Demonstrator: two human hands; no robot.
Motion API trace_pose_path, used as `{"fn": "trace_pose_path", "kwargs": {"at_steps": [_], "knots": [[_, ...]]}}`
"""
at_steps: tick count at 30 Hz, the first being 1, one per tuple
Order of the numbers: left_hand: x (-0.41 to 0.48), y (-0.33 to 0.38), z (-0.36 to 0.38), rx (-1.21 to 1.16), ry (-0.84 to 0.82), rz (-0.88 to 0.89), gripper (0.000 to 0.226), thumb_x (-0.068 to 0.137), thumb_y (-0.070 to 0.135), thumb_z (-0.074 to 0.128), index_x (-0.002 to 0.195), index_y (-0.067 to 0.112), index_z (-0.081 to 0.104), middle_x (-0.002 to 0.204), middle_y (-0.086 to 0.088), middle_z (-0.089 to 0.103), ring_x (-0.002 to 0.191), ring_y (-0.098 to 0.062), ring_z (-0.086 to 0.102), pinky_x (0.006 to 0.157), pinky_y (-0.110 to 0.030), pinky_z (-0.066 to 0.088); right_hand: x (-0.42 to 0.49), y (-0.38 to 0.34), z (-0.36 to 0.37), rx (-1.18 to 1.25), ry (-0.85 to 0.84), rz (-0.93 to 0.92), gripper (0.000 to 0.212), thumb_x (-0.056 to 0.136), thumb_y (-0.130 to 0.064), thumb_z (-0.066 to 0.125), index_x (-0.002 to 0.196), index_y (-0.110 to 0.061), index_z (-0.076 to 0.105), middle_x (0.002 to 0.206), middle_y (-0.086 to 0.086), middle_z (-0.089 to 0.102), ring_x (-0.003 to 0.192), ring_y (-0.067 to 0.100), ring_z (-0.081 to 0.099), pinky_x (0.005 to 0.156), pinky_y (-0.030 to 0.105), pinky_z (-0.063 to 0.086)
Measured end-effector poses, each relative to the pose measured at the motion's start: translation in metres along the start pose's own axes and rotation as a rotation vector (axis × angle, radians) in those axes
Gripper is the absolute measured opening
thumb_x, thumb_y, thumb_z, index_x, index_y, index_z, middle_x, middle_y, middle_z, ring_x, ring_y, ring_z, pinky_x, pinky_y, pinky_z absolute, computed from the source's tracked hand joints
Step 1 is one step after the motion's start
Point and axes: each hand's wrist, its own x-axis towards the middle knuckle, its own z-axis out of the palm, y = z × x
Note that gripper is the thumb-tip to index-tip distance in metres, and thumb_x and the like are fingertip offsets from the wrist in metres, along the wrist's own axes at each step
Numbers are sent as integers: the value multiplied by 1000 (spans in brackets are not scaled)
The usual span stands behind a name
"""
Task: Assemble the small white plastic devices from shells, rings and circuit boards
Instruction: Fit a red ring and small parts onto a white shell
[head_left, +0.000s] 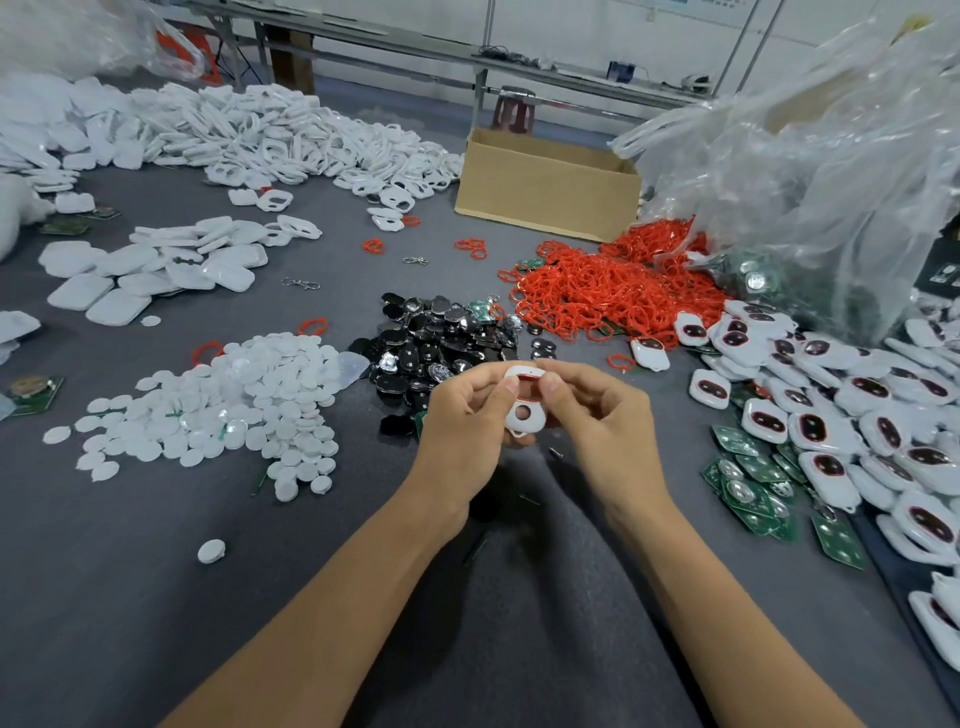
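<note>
Grey desk (156, 623) strewn with parts: rings (597, 291) heaped at 2 o'clock, boards (753, 483) at 4, discs (234, 405) at 9. At centre, left hand (462, 431) and right hand (602, 415) hold one white shell (524, 413), fingers (506, 385) curled, pinching its top rim.

A left hand (462, 421) and a right hand (602, 415) pinch one white shell (524, 413). Beyond the grip: one cardboard box (545, 192), two metal clasps (300, 283). Uncountable heaps: white discs (249, 400) left of it, black pieces (441, 332) just beyond, red rings (597, 291), green boards (748, 483) and finished devices (831, 415) right.
</note>
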Motion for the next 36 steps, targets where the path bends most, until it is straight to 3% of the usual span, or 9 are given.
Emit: {"fn": "trace_pose_path", "kwargs": {"at_steps": [4, 8, 13, 18, 21, 24, 27, 31, 36], "knots": [[9, 7, -14, -108, 178, -8, 27, 100, 5, 46, 90, 14, 70, 73, 4, 71, 62, -11, 64, 50, -20, 51, 6, 5, -8, -194, 191, -70, 25, 94, -6, 56, 97, -27, 70, 95, -5, 73, 86, 14, 69, 81, 37, 54], [14, 11, -27, -184, 267, -15, 32, 100, 3, 41, 91, 17, 69, 83, -3, 64, 57, -12, 54, 45, -18, 40, 7, 9, -16, -401, 230, -107, 37, 88, 6, 52, 99, -25, 69, 95, -9, 71, 85, -7, 63, 85, 19, 49], [14, 12, -23, -250, 215, -44, 31, 98, 0, 43, 90, 14, 69, 83, -1, 64, 49, -8, 52, 44, -19, 39, 9, 19, -15, -854, 14, -240, 38, 83, 3, 61, 118, -11, 66, 108, 9, 69, 104, 31, 56, 92, 28, 36], [8, 10, -19, -120, 127, -5, 27, 101, 5, 43, 87, 9, 66, 81, 16, 70, 52, -10, 55, 47, -21, 39, 14, 24, -16, -1015, -67, -232, 23, 85, -1, 60, 103, -10, 71, 98, 11, 69, 95, 34, 54, 84, 39, 40], [6, 9, -16, -48, 105, -5, 27, 101, 5, 44, 91, 12, 68, 87, 5, 66, 52, -11, 56, 47, -21, 40, 14, 21, -18, -834, 47, -179, 18, 83, 1, 63, 93, -12, 71, 88, 6, 70, 86, 27, 60, 77, 31, 41], [4, 8, -13, -13, 86, -10, 27, 101, 8, 45, 93, 19, 68, 81, 7, 67, 58, -14, 59, 49, -21, 41, 14, 13, -17, -357, 130, -20, 23, 82, 1, 68, 93, -19, 69, 76, -5, 72, 71, 6, 65, 68, 14, 46], [3, 8, -12, -18, 63, -2, 25, 101, 8, 47, 97, 22, 67, 74, 11, 69, 68, -20, 61, 48, -19, 44, 12, 6, -14, 135, 55, 107, 30, 86, 10, 59, 94, -17, 71, 82, 1, 75, 76, 9, 69, 69, 17, 52], [2, 8, -12, -45, 37, 9, 21, 100, 8, 48, 102, 19, 66, 76, 9, 71, 73, -23, 63, 50, -19, 48, 10, 1, -13, 361, -37, 178, 32, 89, 15, 49, 100, -8, 68, 86, 6, 75, 83, 16, 72, 75, 18, 55], [1, 7, -11, -36, 6, 4, 20, 100, 6, 48, 110, 11, 65, 76, 7, 71, 64, -15, 66, 52, -20, 51, 9, -4, -12, 483, -55, 222, 24, 86, 10, 53, 102, -3, 64, 85, 9, 75, 78, 16, 72, 69, 21, 56]]}}
